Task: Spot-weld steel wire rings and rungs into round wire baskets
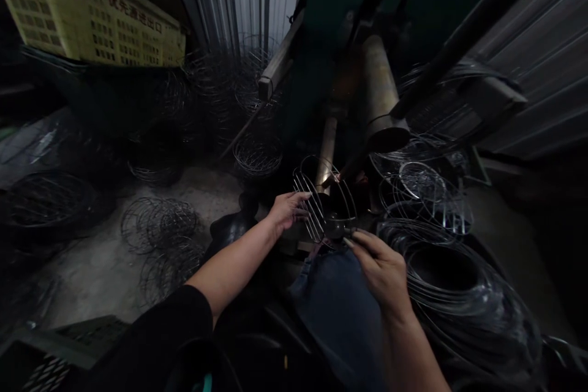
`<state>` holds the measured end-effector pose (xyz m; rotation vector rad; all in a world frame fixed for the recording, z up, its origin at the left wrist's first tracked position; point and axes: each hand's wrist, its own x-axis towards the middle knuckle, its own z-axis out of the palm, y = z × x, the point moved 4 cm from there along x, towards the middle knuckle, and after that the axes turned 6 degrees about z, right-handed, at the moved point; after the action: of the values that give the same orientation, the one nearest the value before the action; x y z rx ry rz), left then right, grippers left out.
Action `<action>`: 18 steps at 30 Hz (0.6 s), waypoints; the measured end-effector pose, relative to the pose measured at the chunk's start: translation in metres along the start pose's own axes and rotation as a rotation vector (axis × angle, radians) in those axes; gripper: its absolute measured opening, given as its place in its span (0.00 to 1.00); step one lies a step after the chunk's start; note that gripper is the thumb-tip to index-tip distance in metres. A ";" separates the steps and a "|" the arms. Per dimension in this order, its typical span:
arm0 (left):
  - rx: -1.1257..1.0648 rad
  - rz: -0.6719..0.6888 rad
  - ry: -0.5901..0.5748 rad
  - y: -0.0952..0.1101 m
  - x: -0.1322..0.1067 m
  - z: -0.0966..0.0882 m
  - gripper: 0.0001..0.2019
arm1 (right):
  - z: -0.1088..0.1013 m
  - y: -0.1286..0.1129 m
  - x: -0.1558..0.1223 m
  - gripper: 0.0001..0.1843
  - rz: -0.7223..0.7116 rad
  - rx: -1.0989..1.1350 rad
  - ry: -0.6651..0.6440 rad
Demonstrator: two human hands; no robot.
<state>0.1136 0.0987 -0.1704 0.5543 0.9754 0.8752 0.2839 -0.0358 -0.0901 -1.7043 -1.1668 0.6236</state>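
Observation:
A round wire grille (pixel 324 199) with parallel bars stands upright in front of a dark machine part. My left hand (pixel 288 210) grips the grille's left edge, fingers curled round the wires. On the grille's lower right rim my right hand (pixel 377 264) pinches the wire between thumb and fingers. My knee in blue jeans (pixel 337 303) lies just below both hands.
Coils of wire rings (pixel 463 300) are stacked at the right. More wire grilles (pixel 160 223) lie on the concrete floor at left, others are piled at the back (pixel 257 156). Metal cylinders (pixel 381 95) of a machine rise behind the grille. A yellow sign (pixel 92 12) hangs upper left.

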 end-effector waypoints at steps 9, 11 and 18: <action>0.005 -0.129 0.084 0.001 0.013 -0.006 0.28 | 0.022 -0.046 0.053 0.15 -0.052 -0.112 -0.003; 0.012 -0.140 0.080 0.002 0.015 -0.003 0.30 | 0.025 -0.051 0.062 0.15 -0.054 -0.136 -0.001; 0.117 -0.048 0.079 -0.004 0.005 -0.008 0.31 | 0.012 -0.041 0.050 0.14 -0.033 -0.091 0.011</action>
<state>0.1090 0.1004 -0.1796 0.5968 1.1122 0.8059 0.2772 0.0184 -0.0534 -1.7586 -1.2298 0.5478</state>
